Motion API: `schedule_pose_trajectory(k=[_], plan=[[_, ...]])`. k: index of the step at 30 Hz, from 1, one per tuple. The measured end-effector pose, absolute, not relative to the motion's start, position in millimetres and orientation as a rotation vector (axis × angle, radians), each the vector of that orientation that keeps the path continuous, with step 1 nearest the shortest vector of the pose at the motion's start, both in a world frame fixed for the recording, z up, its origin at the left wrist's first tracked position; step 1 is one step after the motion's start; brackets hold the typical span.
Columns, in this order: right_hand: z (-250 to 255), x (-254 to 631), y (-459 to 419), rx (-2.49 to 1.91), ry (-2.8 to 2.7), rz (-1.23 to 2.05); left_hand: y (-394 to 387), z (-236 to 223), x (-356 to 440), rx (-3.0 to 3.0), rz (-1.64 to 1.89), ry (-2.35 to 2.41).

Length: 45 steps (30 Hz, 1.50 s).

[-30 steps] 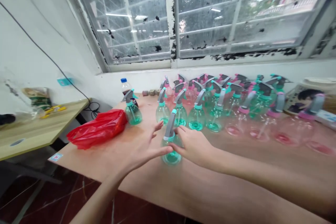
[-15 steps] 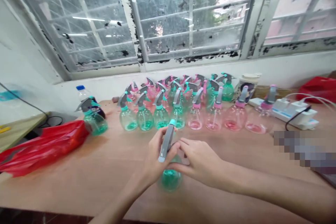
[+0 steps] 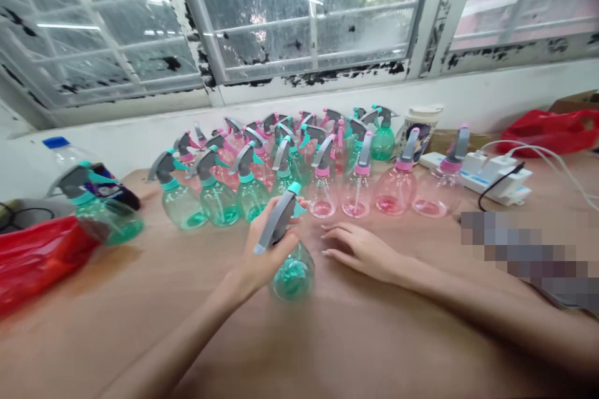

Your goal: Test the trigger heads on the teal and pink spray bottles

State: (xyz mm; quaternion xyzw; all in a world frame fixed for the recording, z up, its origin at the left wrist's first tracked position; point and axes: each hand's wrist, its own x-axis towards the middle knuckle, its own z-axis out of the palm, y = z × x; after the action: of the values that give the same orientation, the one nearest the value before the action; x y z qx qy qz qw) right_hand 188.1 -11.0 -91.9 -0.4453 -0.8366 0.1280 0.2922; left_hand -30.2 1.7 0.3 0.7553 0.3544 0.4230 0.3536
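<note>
My left hand (image 3: 267, 243) is closed around the neck of a green spray bottle (image 3: 294, 275), whose grey trigger head with a teal nozzle leans up to the right. The base of this bottle is close to the tabletop; I cannot tell whether it touches. To its right, my right hand (image 3: 360, 250) hovers low over the table with fingers apart and nothing in them. Beyond both hands stand rows of spray bottles, green ones such as the teal-collared bottle (image 3: 219, 201) on the left and pink ones such as the pink-collared bottle (image 3: 395, 193) on the right.
At the left lie a red plastic bag (image 3: 44, 255) and a lone green spray bottle (image 3: 110, 224), with a blue-capped drink bottle (image 3: 70, 153) behind. A white power strip (image 3: 496, 181) with cables, a printed tub (image 3: 416, 131) and another red bag (image 3: 552, 131) are on the right.
My left hand has closed on the spray bottle's neck, and my right hand has come away from it to the right. The view has swung rightward, bringing the power strip in.
</note>
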Motion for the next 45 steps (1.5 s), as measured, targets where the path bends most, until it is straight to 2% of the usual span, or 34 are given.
schedule_pose_trajectory(k=[16, 45], plan=[[-102.1, 175.0, -9.6, -1.234, -2.24, 0.212, 7.0, 3.1, -29.1, 2.069, 1.023, 0.99], [-102.8, 178.6, -8.4, -1.196, -2.286, 0.234, 14.3, -8.1, -24.9, 2.114, 1.083, 0.881]])
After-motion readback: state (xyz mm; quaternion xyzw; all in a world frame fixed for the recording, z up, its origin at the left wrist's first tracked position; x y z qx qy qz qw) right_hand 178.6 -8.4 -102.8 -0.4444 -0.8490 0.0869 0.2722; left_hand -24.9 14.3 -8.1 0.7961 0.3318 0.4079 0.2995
